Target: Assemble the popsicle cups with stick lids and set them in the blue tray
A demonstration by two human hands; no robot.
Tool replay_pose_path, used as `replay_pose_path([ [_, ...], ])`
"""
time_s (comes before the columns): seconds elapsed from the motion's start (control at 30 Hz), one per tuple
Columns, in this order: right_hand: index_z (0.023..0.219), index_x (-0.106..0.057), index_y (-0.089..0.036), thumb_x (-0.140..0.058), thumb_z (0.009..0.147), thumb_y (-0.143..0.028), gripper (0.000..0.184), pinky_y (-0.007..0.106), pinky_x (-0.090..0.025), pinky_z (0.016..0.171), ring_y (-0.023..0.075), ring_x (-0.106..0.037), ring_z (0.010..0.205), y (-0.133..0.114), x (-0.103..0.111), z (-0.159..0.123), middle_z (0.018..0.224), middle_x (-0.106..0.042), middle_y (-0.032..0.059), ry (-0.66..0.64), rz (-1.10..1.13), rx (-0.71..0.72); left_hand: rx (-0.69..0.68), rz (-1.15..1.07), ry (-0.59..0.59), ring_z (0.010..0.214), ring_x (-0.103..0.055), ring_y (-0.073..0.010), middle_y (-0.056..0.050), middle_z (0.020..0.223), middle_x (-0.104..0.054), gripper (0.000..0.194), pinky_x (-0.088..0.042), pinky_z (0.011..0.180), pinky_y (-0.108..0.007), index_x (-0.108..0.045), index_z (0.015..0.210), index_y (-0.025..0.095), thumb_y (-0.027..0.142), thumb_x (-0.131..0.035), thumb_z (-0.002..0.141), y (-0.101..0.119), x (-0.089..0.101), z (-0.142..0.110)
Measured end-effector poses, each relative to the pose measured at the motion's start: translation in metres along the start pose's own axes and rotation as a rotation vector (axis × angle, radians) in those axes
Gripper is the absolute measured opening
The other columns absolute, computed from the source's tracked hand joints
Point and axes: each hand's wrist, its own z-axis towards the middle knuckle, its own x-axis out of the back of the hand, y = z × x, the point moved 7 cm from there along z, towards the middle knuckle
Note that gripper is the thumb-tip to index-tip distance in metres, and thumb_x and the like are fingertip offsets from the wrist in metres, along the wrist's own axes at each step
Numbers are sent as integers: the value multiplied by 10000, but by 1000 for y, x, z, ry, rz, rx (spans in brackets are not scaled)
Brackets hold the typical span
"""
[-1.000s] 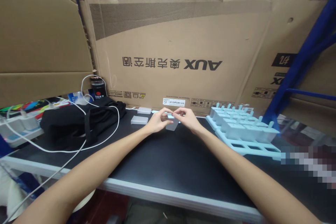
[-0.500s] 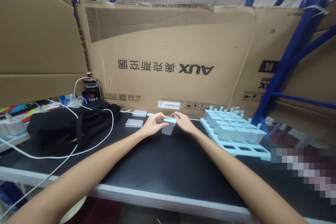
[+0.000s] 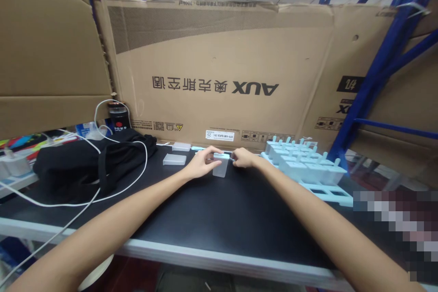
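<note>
My left hand (image 3: 202,163) grips a clear popsicle mold (image 3: 219,169) with a light-blue top, its thumb and fingers at the mold's upper left. The mold is upright over the black table top. To its right, my right hand (image 3: 243,158) is closed with curled fingers around a thin light-blue piece, of which only a tip shows beside the mold. Two clear mold pieces (image 3: 174,159) lie left of my left hand, one behind the other. Another light-blue piece, partly hidden, lies behind that hand.
A light-blue rack (image 3: 323,191) with several popsicle molds with sticks stands on the right. A black bag (image 3: 73,169) and a looping white cable (image 3: 146,164) lie on the left, near a dark jar (image 3: 119,117). Cardboard (image 3: 219,54) walls the back; a blue post (image 3: 366,86) stands right.
My right hand has pulled slightly right, away from the mold's top, and its fingers are now more curled. The mold has become more upright in my left hand.
</note>
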Motion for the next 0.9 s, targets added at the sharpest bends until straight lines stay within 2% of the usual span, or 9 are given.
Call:
replay_pose_path([
  [0.07,800,-665,-154,-577,744,-179,107,230,-423,614,171,-642,712,2,22,-5,760,-693,48,38,26,-11,-60,114,-29,1092,-610,-197,-109,1240,-607,287,-541,820,-306,-615,1195,217,263,-601,913,6,-2,0],
  [0.13,863,-639,-157,-540,797,-218,133,233,-438,648,160,-637,736,-1,49,-12,792,-685,41,148,153,1,-110,187,-59,1118,-587,-199,-100,1257,-593,272,-539,745,-266,-644,1193,244,267,-559,936,10,-4,1],
  [0.23,911,-586,-165,-563,815,-286,156,257,-482,684,148,-634,710,-15,83,-23,776,-657,25,274,593,123,-143,232,-62,1047,-607,-177,-91,1245,-591,267,-533,742,-270,-663,1182,262,266,-534,949,10,-4,2],
  [0.3,899,-559,-173,-608,797,-315,181,278,-504,696,144,-632,692,-30,91,-29,760,-644,14,257,831,214,-154,254,-52,1018,-617,-172,-84,1229,-605,264,-528,788,-294,-666,1175,264,254,-539,944,9,-4,3],
  [0.37,890,-546,-180,-637,783,-327,203,289,-507,687,145,-625,675,-44,89,-32,727,-633,3,219,896,249,-162,270,-44,997,-627,-174,-77,1194,-629,238,-522,809,-310,-666,1142,253,244,-552,934,9,-4,3],
  [0.53,885,-599,-164,-625,787,-313,180,258,-426,627,127,-545,646,-63,74,-33,708,-596,-7,192,573,274,-39,76,39,868,-680,-160,-59,1027,-660,250,-546,804,-333,-504,1061,200,268,-651,870,-2,0,1],
  [0.7,892,-612,-160,-709,709,-359,287,242,-368,607,127,-502,684,-69,72,-30,767,-575,0,145,335,287,67,-155,43,936,-700,-190,-86,1099,-631,416,-575,824,-364,-378,954,211,304,-748,789,-11,-1,0],
  [0.83,858,-605,-153,-697,667,-243,230,237,-357,600,123,-514,659,-69,74,-29,741,-597,5,96,181,251,110,-186,16,910,-706,-195,-96,1119,-626,520,-578,832,-399,-352,964,219,300,-806,722,-14,-4,1],
  [0.9,886,-616,-154,-689,652,-207,252,236,-372,611,133,-544,676,-69,76,-30,764,-625,17,68,127,245,99,-166,-17,977,-691,-212,-118,1192,-607,558,-558,876,-421,-357,999,224,303,-821,700,-11,0,3],
])
